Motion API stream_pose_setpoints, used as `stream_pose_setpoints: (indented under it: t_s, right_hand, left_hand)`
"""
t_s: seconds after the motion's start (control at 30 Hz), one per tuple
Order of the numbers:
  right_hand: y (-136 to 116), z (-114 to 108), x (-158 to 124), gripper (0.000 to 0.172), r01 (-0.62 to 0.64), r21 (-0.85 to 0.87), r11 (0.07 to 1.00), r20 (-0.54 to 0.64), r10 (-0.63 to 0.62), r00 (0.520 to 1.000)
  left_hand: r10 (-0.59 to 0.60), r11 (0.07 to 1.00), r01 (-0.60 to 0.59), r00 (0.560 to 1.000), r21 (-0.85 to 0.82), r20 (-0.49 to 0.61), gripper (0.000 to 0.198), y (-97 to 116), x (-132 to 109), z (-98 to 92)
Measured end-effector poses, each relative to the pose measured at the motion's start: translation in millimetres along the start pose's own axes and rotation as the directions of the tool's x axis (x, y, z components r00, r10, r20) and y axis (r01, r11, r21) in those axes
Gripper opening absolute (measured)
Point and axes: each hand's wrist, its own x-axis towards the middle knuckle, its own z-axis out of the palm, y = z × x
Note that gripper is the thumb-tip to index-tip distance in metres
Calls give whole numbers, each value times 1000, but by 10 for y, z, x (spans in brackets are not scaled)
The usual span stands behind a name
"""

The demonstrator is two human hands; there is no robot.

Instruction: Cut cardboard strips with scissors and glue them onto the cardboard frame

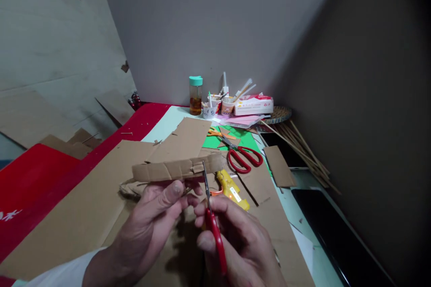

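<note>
My left hand (161,210) grips a bent cardboard strip (161,170) from below, its thumb pressed near the lower edge. The strip is creased and loops back at its left end. In my right hand (239,233) is a pair of red-handled scissors (214,228), blades pointing up. The blades reach the strip near a small raised flap; whether they cut into it I cannot tell. Just behind my right hand lies a yellow glue gun (233,190). A second pair of red-handled scissors (245,159) rests farther back.
Large cardboard sheets (84,197) cover much of the table. At the back stand a teal-lidded bottle (195,98), paper cups (228,106) holding sticks, and a tissue pack (254,105). Thin wooden sticks (311,157) and a black glossy slab (336,233) lie on the right, beside the grey partition.
</note>
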Motion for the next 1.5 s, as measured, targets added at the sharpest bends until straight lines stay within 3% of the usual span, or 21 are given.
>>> stream_pose_setpoints:
  t_s: [0.17,0.33,0.53,0.7,0.77,0.87,0.97,1.07,1.2,1.33,1.5]
  right_hand:
    - [-28,45,-13,24,-107,52,993,43,105,994]
    - [65,-15,-15,19,39,-74,996,189,-25,982]
    - [59,-47,-4,27,63,-89,994,251,-39,967]
    - [59,-81,-22,22,45,-135,990,259,-8,966]
    - [37,-91,-30,22,-18,-127,992,241,48,969]
    - [-47,-84,-36,34,-234,52,971,240,215,947]
    - [-130,-62,-33,44,-414,273,868,285,338,897]
    - [-136,-43,-28,46,-484,368,794,312,385,869]
    - [-43,-45,-34,49,-440,400,804,341,315,886]
    - [28,-84,-46,51,-371,414,831,377,215,901]
    - [-49,-176,-37,48,-277,228,933,378,177,909]
  left_hand:
    - [-2,1000,1,997,-4,-77,28,-15,9,-14]
    - [-16,999,24,980,38,-199,36,34,-48,-3]
    - [-7,992,21,994,124,-113,24,53,-38,-60]
    - [-27,990,39,995,133,-92,25,43,-18,-75]
    - [-45,989,61,992,137,-122,27,46,-9,-77]
    - [-49,973,79,989,216,-142,27,46,13,-115]
    - [-13,940,48,994,337,-107,20,41,32,-179]
    - [8,916,28,996,400,-89,15,51,41,-197]
    - [44,951,-26,998,307,-49,10,100,74,-124]
    - [91,969,-78,995,236,-44,18,158,151,-107]
    - [138,950,-123,990,285,-31,13,198,203,-163]
